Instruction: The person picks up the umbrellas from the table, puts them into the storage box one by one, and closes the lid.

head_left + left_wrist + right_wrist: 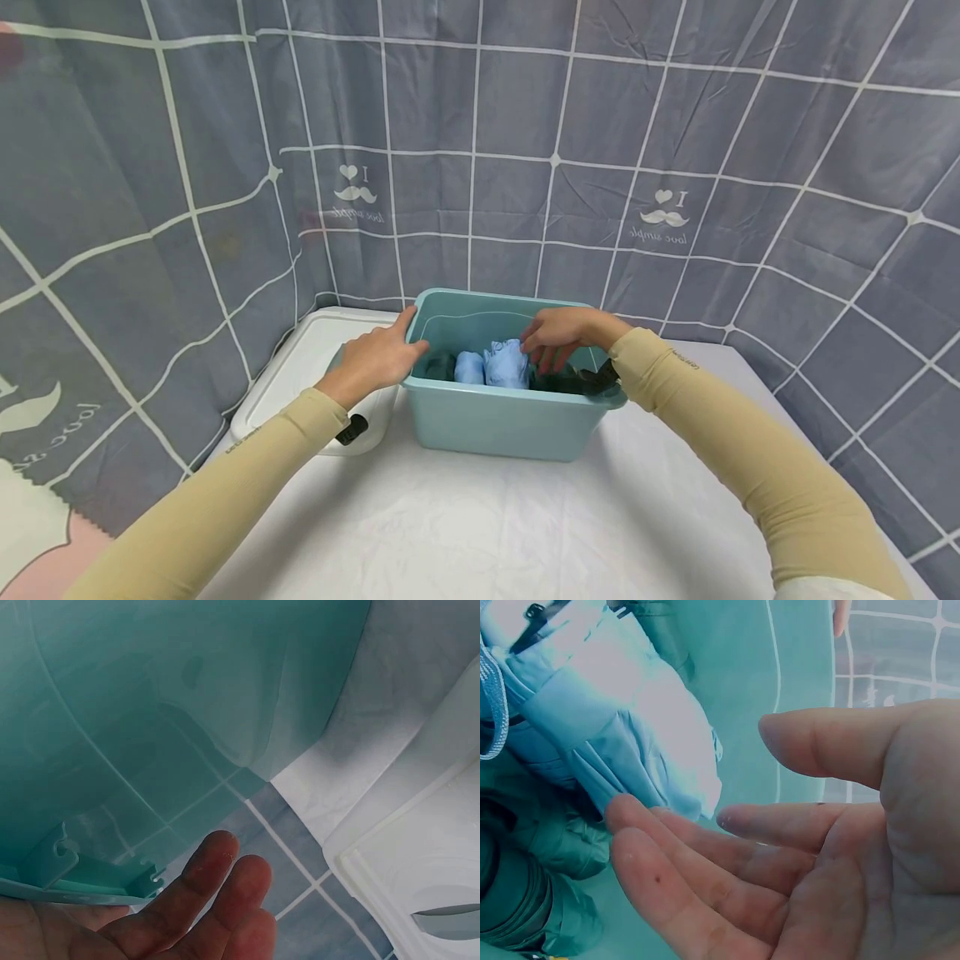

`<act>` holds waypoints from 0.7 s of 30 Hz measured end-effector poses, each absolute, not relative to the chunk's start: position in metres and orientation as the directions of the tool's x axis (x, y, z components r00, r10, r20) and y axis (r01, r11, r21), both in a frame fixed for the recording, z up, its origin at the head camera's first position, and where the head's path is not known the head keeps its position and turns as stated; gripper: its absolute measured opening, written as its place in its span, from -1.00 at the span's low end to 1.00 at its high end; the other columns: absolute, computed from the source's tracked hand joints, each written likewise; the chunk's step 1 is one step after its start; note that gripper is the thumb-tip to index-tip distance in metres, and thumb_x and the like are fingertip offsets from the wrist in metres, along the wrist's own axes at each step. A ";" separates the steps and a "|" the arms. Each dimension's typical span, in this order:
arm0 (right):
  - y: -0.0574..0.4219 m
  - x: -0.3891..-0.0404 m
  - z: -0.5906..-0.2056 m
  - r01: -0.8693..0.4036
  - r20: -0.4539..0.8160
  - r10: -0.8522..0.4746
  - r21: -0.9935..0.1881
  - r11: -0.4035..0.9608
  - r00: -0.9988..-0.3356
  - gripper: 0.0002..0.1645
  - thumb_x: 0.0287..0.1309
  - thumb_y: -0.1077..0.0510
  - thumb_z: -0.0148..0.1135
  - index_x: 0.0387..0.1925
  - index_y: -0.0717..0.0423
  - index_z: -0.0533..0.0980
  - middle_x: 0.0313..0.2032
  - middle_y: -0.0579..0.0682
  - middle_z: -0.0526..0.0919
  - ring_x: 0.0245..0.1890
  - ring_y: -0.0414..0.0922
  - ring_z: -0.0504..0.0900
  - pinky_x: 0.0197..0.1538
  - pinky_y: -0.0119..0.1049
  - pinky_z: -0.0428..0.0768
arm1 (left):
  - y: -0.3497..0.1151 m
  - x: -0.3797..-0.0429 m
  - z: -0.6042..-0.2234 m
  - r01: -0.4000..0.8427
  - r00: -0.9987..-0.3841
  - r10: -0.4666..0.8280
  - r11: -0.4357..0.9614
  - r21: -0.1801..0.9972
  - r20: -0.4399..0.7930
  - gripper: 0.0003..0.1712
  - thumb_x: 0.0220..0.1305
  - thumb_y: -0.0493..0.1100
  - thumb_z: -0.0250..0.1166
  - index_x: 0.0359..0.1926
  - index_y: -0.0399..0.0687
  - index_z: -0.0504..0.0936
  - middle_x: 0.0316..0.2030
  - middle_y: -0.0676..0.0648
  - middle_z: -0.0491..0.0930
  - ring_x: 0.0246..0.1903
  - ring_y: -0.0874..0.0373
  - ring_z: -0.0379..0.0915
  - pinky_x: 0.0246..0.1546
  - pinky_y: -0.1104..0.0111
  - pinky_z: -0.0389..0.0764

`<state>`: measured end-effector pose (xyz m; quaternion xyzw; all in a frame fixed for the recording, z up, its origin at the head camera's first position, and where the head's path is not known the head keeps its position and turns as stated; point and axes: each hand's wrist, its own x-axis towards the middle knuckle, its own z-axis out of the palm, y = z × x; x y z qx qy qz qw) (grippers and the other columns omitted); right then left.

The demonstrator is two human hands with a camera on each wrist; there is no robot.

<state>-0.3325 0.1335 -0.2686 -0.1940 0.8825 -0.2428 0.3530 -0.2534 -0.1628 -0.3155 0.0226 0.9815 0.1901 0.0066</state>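
Note:
A teal plastic bin (495, 425) holds folded umbrellas standing close together. My left hand (378, 357) rests at its left rim, thumb over the edge; in the left wrist view its fingers (217, 900) extend loosely outside the wall. Over the bin's right half my right hand (558, 333) reaches in. The right wrist view shows that hand (780, 877) with thumb and fingers spread, holding nothing, fingertips beside a light blue folded umbrella (641, 742). Another light blue bundle (469, 367) stands left of it. Dark green folded umbrellas (525, 892) stand nearby, partly hidden by the bin's front wall.
A white lid (300, 358) lies left of the bin on the white-covered table (480, 517). Behind and at both sides hangs a grey curtain (517, 192) with white grid lines.

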 end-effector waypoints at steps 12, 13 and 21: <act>0.156 -0.311 -0.259 -0.247 -0.427 -0.554 -0.586 0.772 -0.715 -0.36 0.49 0.02 0.04 0.46 0.21 0.28 0.28 0.30 0.51 0.12 0.15 0.65 0.06 -0.03 0.65 | -0.164 -0.252 -0.314 0.029 -0.999 0.043 0.929 0.369 -0.031 -0.11 0.42 0.27 -0.14 0.63 0.18 -0.19 0.26 -0.36 0.49 0.06 -0.29 0.56 -0.12 -0.12 0.50; 0.159 -0.309 -0.258 -0.246 -0.408 -0.552 -0.595 0.765 -0.727 -0.36 0.48 0.02 0.05 0.46 0.20 0.30 0.28 0.29 0.52 0.12 0.14 0.65 0.05 -0.04 0.66 | -0.164 -0.252 -0.314 0.029 -0.999 0.043 0.929 0.369 -0.029 -0.11 0.41 0.27 -0.14 0.63 0.18 -0.19 0.26 -0.36 0.50 0.06 -0.29 0.56 -0.12 -0.13 0.50; 0.183 -0.292 -0.257 -0.248 -0.280 -0.528 -0.649 0.720 -0.801 -0.38 0.44 -0.01 0.12 0.42 0.11 0.36 0.29 0.20 0.53 0.10 0.08 0.64 0.05 -0.06 0.65 | -0.163 -0.253 -0.315 0.027 -0.999 0.042 0.929 0.369 -0.032 -0.11 0.41 0.27 -0.14 0.63 0.20 -0.20 0.26 -0.35 0.50 0.04 -0.29 0.57 -0.16 -0.10 0.50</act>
